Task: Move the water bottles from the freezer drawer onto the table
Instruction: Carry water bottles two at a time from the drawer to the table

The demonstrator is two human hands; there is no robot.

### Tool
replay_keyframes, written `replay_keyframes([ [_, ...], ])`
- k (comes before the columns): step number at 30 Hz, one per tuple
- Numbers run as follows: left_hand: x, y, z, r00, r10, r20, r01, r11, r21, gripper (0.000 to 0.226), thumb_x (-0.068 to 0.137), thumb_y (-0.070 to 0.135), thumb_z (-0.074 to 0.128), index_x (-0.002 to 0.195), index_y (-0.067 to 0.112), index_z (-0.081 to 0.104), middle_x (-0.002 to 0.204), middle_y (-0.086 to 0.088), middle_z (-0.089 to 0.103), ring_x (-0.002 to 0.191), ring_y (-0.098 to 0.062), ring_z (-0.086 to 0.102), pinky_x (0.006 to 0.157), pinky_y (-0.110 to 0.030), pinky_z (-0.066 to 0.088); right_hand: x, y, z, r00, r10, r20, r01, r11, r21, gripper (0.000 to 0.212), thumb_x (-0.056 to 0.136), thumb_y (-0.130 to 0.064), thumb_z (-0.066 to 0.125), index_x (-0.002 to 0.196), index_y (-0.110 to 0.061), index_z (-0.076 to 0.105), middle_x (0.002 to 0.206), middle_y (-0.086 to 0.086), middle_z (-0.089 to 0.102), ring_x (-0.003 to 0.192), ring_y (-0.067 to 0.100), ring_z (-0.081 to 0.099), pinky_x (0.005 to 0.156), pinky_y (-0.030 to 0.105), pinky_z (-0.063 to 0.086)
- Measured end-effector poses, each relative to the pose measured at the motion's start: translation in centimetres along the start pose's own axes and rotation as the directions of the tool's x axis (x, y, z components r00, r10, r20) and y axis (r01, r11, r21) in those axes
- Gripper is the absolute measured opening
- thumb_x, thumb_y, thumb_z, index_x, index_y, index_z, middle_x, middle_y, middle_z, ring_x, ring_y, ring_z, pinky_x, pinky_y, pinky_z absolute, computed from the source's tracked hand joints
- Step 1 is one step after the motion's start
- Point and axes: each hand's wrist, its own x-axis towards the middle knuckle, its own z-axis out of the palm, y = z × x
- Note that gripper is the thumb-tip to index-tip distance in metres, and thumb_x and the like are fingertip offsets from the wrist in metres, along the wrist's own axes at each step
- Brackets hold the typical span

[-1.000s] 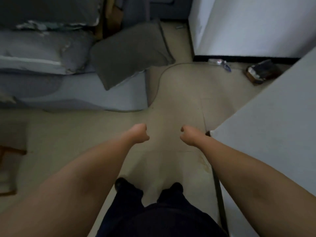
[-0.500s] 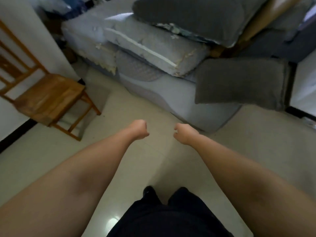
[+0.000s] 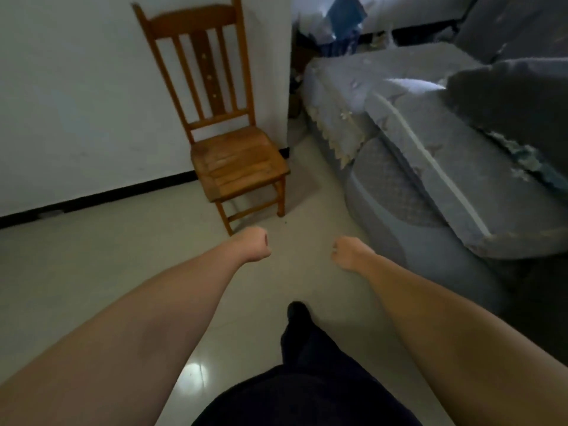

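No water bottle, freezer drawer or table shows in the head view. My left hand (image 3: pixel 253 243) and my right hand (image 3: pixel 349 252) are stretched out in front of me over the pale tiled floor (image 3: pixel 123 259). Each is curled into a fist and holds nothing. They are about a hand's width apart, level with each other. My dark trousers and one foot (image 3: pixel 298 313) appear below them.
A wooden chair (image 3: pixel 236 161) stands against the white wall (image 3: pixel 76 96) just beyond my left hand. A grey-blue sofa (image 3: pixel 430 192) with loose cushions fills the right side. Blue and white bags (image 3: pixel 341 23) lie behind the sofa's end. Open floor runs between chair and sofa.
The view has swung left: the white cabinet and floor clutter are gone, the sofa slid to the right, and the chair came to the centre. Both fists stayed curled and empty.
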Motion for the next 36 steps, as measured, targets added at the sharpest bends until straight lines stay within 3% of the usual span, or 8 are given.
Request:
replay_keyframes([
  [6, 5.0, -2.5, -7.1, 0.982, -0.176, -0.068, 0.165, 0.976, -0.144, 0.014, 0.09, 0.018, 0.055, 0.097, 0.007, 0.06, 0.098, -0.011, 0.061, 0.094, -0.028, 0.061, 0.074, -0.033, 0.046, 9.4, -7.2, -8.3, 0.979, -0.202, 0.017, 0.203, 0.972, -0.115, 0.036, 0.097, -0.022, 0.043, 0.129, -0.008, 0.053, 0.13, 0.014, 0.057, 0.118, 0.032, 0.055, 0.096, 0.037, 0.047],
  [10, 6.6, -4.6, -9.3, 0.948, -0.303, -0.097, 0.264, 0.918, -0.296, 0.015, 0.091, 0.018, 0.053, 0.101, 0.009, 0.06, 0.106, -0.011, 0.064, 0.096, -0.026, 0.061, 0.076, -0.032, 0.047, 13.9, -12.9, -11.2, 0.943, -0.32, 0.096, 0.333, 0.916, -0.223, 0.03, 0.1, -0.017, 0.041, 0.125, -0.006, 0.053, 0.126, 0.012, 0.058, 0.112, 0.031, 0.058, 0.091, 0.034, 0.049],
  [12, 6.7, -6.2, -10.1, 0.923, -0.371, -0.1, 0.319, 0.885, -0.338, 0.022, 0.094, 0.019, 0.051, 0.112, 0.01, 0.059, 0.116, -0.01, 0.061, 0.104, -0.026, 0.059, 0.083, -0.033, 0.046, 15.0, -16.6, -11.7, 0.91, -0.382, 0.157, 0.413, 0.862, -0.293, 0.029, 0.1, -0.019, 0.042, 0.122, -0.005, 0.055, 0.123, 0.014, 0.059, 0.111, 0.03, 0.058, 0.089, 0.034, 0.049],
  [16, 6.4, -12.9, -10.9, 0.854, -0.515, -0.077, 0.444, 0.796, -0.411, 0.033, 0.095, 0.023, 0.051, 0.123, 0.008, 0.054, 0.127, -0.012, 0.057, 0.114, -0.027, 0.055, 0.092, -0.034, 0.045, 17.0, -25.0, -10.9, 0.826, -0.521, 0.213, 0.563, 0.768, -0.305, 0.014, 0.096, -0.019, 0.046, 0.095, -0.013, 0.059, 0.104, 0.01, 0.064, 0.085, 0.022, 0.059, 0.065, 0.029, 0.047],
  [18, 6.5, -16.9, -11.5, 0.824, -0.564, -0.062, 0.486, 0.758, -0.434, 0.035, 0.094, 0.023, 0.052, 0.124, 0.006, 0.054, 0.128, -0.014, 0.057, 0.115, -0.029, 0.055, 0.093, -0.036, 0.045, 18.3, -29.4, -9.9, 0.79, -0.568, 0.23, 0.613, 0.719, -0.327, 0.016, 0.095, -0.02, 0.047, 0.096, -0.015, 0.061, 0.104, 0.008, 0.064, 0.088, 0.023, 0.061, 0.076, 0.034, 0.053],
  [21, 7.0, -22.8, -12.8, 0.794, -0.605, -0.058, 0.515, 0.72, -0.465, 0.036, 0.093, 0.023, 0.052, 0.124, 0.004, 0.054, 0.127, -0.015, 0.057, 0.116, -0.031, 0.054, 0.095, -0.037, 0.045, 19.8, -35.8, -9.1, 0.77, -0.58, 0.264, 0.636, 0.67, -0.382, 0.028, 0.095, -0.023, 0.045, 0.115, -0.01, 0.06, 0.115, 0.011, 0.063, 0.104, 0.031, 0.061, 0.09, 0.039, 0.052],
  [29, 5.7, -38.9, -19.2, 0.72, -0.689, -0.081, 0.554, 0.641, -0.531, 0.037, 0.093, 0.025, 0.052, 0.126, 0.007, 0.054, 0.131, -0.013, 0.054, 0.12, -0.029, 0.052, 0.098, -0.036, 0.044, 23.2, -52.8, -8.2, 0.734, -0.607, 0.306, 0.678, 0.628, -0.381, 0.036, 0.097, -0.02, 0.041, 0.129, -0.005, 0.052, 0.134, 0.015, 0.054, 0.119, 0.03, 0.053, 0.093, 0.03, 0.042],
  [36, 3.0, -51.5, -22.1, 0.609, -0.793, -0.021, 0.619, 0.491, -0.612, 0.033, 0.091, 0.022, 0.054, 0.119, 0.005, 0.059, 0.126, -0.014, 0.058, 0.116, -0.029, 0.055, 0.094, -0.034, 0.045, 23.0, -67.3, -5.9, 0.636, -0.665, 0.392, 0.768, 0.497, -0.403, 0.04, 0.099, -0.02, 0.043, 0.136, -0.005, 0.049, 0.14, 0.016, 0.049, 0.126, 0.03, 0.049, 0.102, 0.034, 0.04],
])
